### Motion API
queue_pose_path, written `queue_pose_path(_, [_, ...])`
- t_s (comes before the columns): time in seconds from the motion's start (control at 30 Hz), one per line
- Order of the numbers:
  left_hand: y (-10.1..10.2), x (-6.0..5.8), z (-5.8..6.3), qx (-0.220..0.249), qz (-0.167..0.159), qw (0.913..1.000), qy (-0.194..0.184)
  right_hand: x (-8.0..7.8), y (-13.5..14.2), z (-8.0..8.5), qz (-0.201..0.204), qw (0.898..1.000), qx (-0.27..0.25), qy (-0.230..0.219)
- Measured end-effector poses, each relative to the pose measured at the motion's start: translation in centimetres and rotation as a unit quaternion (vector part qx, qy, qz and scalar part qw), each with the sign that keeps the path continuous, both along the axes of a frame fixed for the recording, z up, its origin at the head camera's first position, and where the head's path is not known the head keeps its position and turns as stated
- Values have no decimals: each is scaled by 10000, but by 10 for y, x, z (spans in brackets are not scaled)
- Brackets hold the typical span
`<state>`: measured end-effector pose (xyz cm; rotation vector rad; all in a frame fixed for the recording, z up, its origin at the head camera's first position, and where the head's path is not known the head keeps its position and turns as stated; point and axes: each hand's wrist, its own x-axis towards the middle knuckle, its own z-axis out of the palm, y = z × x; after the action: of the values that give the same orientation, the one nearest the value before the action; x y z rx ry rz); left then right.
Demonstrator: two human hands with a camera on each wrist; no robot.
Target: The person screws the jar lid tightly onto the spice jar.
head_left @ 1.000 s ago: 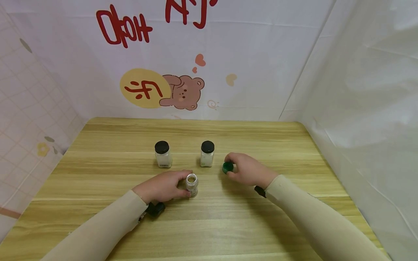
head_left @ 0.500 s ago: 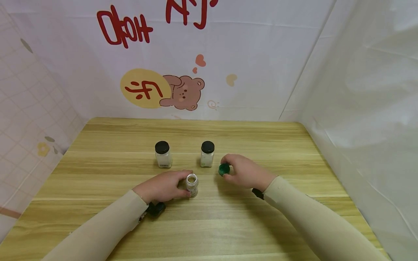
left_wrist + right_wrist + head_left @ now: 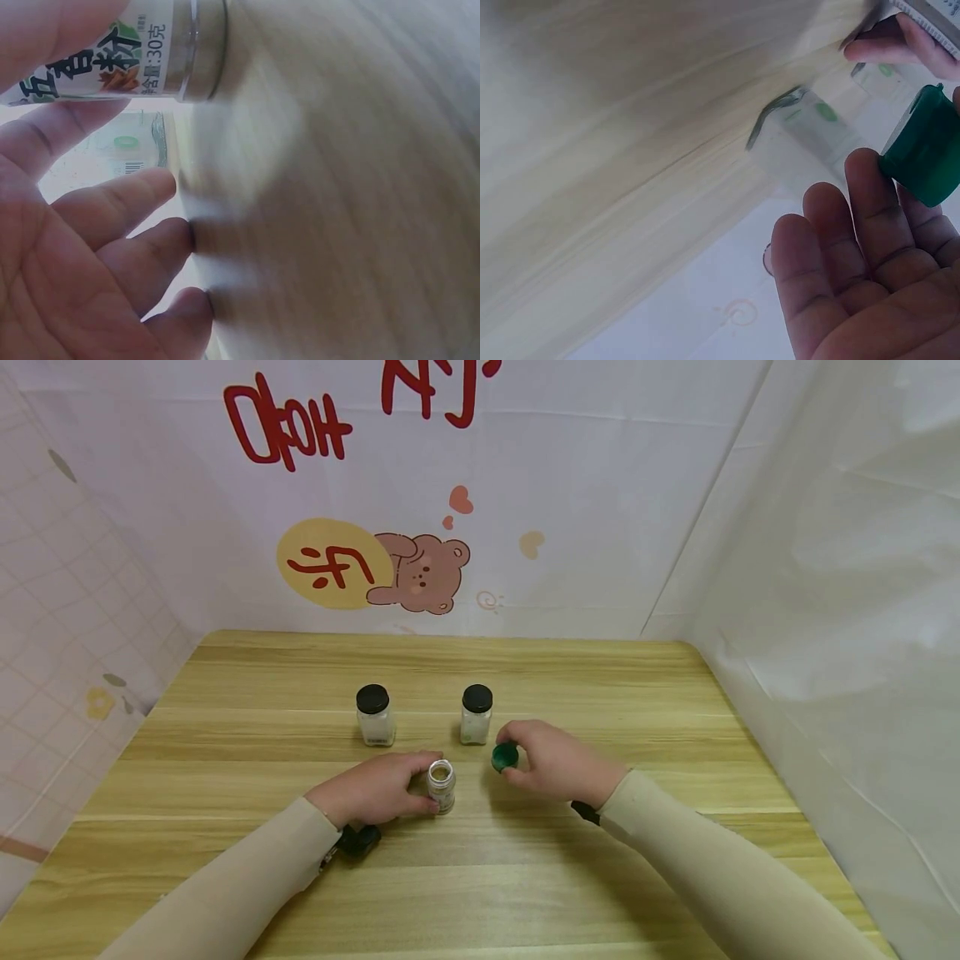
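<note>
My left hand [image 3: 378, 787] holds a small clear spice jar [image 3: 442, 789] between thumb and index finger. The jar stands upright on the wooden table, its mouth uncovered. In the left wrist view the spice jar [image 3: 142, 56] carries a printed label with Chinese characters and 30克, and the other fingers are spread beside it. To the right, my right hand [image 3: 558, 764] pinches a green cap [image 3: 505, 757], its hollow side showing in the head view. The right wrist view has the green cap [image 3: 926, 146] at the fingertips, apart from the jar.
Two clear jars with black lids stand behind the hands: the left jar [image 3: 376, 718] and the right jar [image 3: 476, 717]. The wooden table [image 3: 480, 893] runs back to a white cloth backdrop [image 3: 600, 485] with printed drawings. Cloth also hangs along both sides.
My right hand has moved left and slightly nearer with the green cap, closer to the spice jar. The left hand and all the jars have stayed in place.
</note>
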<state>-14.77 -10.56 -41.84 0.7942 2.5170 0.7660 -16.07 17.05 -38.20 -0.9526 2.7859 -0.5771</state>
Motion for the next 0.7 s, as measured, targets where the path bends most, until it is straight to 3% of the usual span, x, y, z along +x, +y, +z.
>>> queue_pose_path(0.33, [1, -1, -1, 91, -32, 10000, 6, 4, -7, 1, 79, 9998, 145, -70])
queue_pose_path(0.7, [0, -1, -1, 111, -31, 9999, -33, 8, -14, 0, 310, 9991, -99, 258])
